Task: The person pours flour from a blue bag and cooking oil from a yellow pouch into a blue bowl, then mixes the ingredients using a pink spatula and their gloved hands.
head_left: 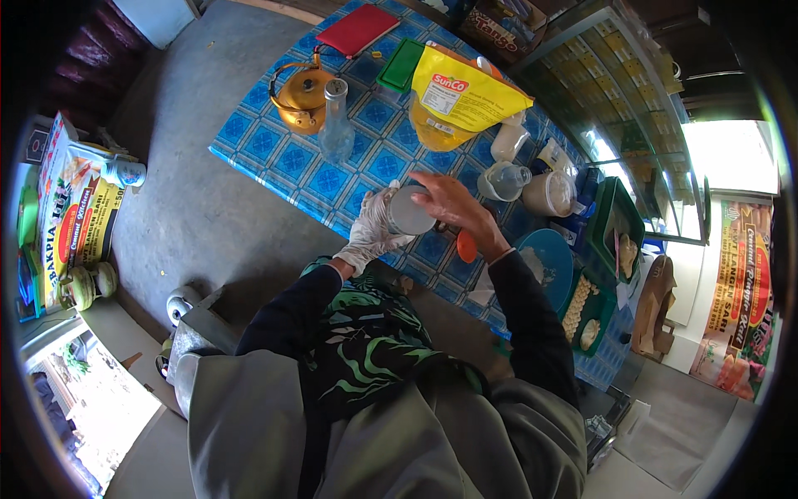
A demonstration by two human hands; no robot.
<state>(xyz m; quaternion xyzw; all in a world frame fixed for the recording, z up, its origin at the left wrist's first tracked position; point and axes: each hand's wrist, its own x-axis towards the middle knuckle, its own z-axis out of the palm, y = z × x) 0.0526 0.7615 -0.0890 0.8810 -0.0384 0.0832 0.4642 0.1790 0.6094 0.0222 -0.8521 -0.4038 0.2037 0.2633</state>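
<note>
My left hand (371,223), in a thin whitish glove, is wrapped around the side of a round container with a pale, cloudy lid (411,211). My bare right hand (457,205) reaches over from the other side, its fingers closed on the lid's edge. The container is held near the table's front edge, and its lower part is hidden under the lid and hands. Just below my right hand is a rounded orange thing (466,246) whose kind I cannot make out. A clear glass bottle (336,129) stands beyond my left hand, beside a gold kettle (301,98).
On the blue patterned tablecloth (264,155) lie a yellow pouch (457,100), a green lid (401,65) and a red book-like item (357,30). To the right are a clear jar (503,180), a blue basin (544,264), green trays (600,309) with dough pieces, and a glass cabinet (611,91).
</note>
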